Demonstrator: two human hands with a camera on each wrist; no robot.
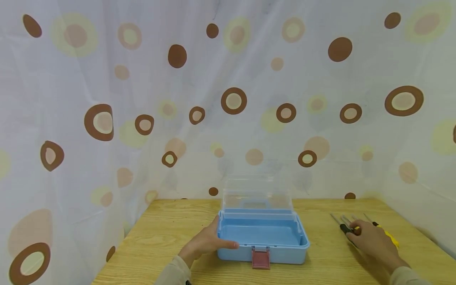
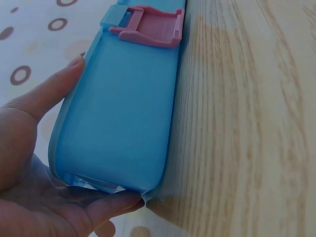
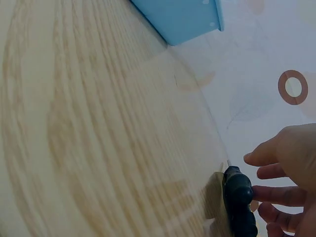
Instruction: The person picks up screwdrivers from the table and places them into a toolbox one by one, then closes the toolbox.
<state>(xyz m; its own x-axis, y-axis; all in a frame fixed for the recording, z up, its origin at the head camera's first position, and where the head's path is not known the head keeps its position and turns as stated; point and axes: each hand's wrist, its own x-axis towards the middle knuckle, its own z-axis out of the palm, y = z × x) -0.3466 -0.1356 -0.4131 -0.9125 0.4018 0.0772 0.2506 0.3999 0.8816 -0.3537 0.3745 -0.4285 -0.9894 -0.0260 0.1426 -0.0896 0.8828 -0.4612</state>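
Observation:
A light-blue plastic box [image 1: 285,255] stands on the wooden table, its clear lid [image 1: 258,194] raised and its pink latch [image 1: 261,259] hanging down in front. My left hand [image 1: 206,241] grips the box's left end, thumb along the front rim and fingers at the side wall, as the left wrist view also shows. To the right, my right hand [image 1: 375,241] reaches over several tools. Its parted, bent fingers are beside a black-handled screwdriver [image 3: 240,197], the fingertips touching or very near the handle. A yellow-handled tool [image 1: 393,238] lies on the hand's far right, partly hidden.
Metal shafts of other tools [image 1: 344,218] show beyond my right hand, their handles covered. The wooden table [image 1: 171,217] reaches back to a white curtain [image 1: 199,138] printed with brown and yellow circles, which also hangs on both sides.

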